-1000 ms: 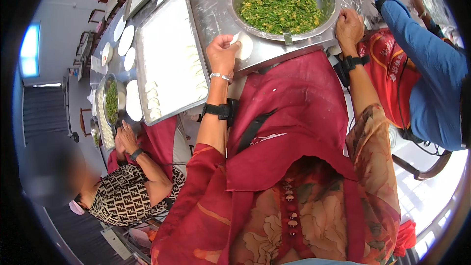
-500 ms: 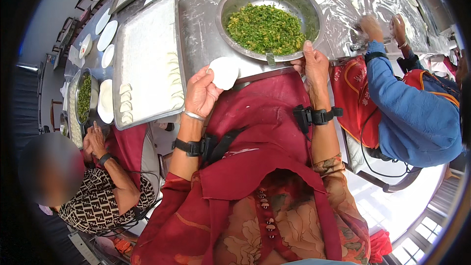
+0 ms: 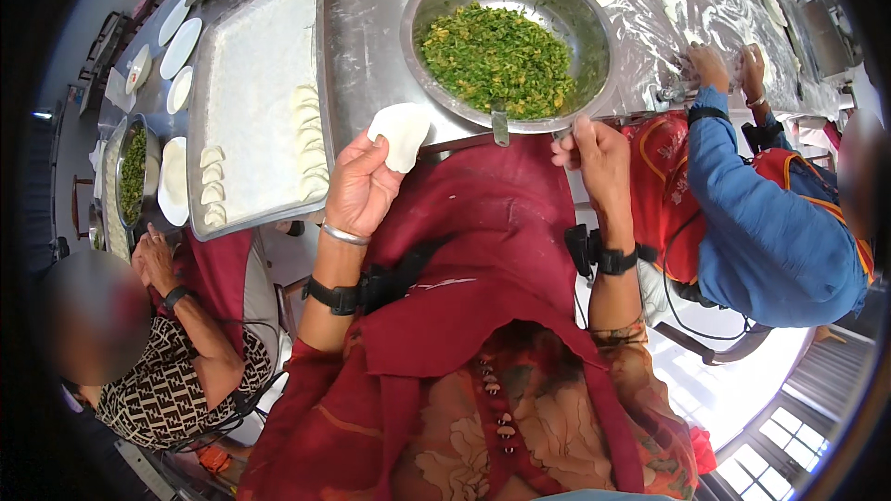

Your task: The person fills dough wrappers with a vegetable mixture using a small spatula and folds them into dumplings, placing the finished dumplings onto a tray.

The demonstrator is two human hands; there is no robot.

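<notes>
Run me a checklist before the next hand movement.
1. Wrapper held by the left hand: ok, gripped near its edge.
2. Wrapper's far side free of tears: cannot tell, hidden.
3. Filling in the bowl: ok, a green heap.
4. Right hand on the flat metal strip at the bowl's rim: not ok, apart from it.
5. Dumplings on the tray: ok, in two rows.
</notes>
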